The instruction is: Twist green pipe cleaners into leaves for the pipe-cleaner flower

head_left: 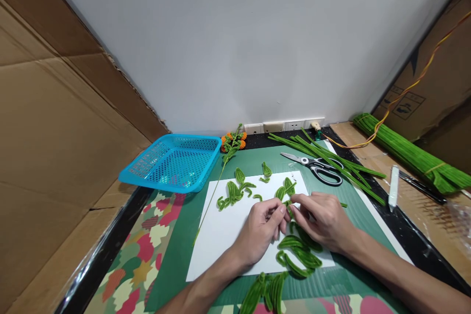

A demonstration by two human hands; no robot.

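My left hand point(259, 228) and my right hand point(324, 218) meet above a white sheet of paper point(217, 240). Thumbs and fingers of both pinch a small piece of green pipe cleaner point(288, 204), mostly hidden by the fingertips. Just beyond it is a leaf shape bent from fuzzy green pipe cleaner point(289, 186). Several more bent green leaves point(300, 255) lie under and in front of my right hand. To the left on the paper is a cluster of curled green pieces point(232, 194). More folded leaves point(253, 294) rest at the near edge of the green mat point(176, 255).
A blue plastic basket point(172, 188) stands at the back left, beside an orange flower point(241, 144) on a long green stem. Scissors point(320, 169) and loose green pipe cleaners point(294, 142) lie back right. Farther right are a pipe-cleaner bundle point(412, 154) and a white-handled tool point(393, 189).
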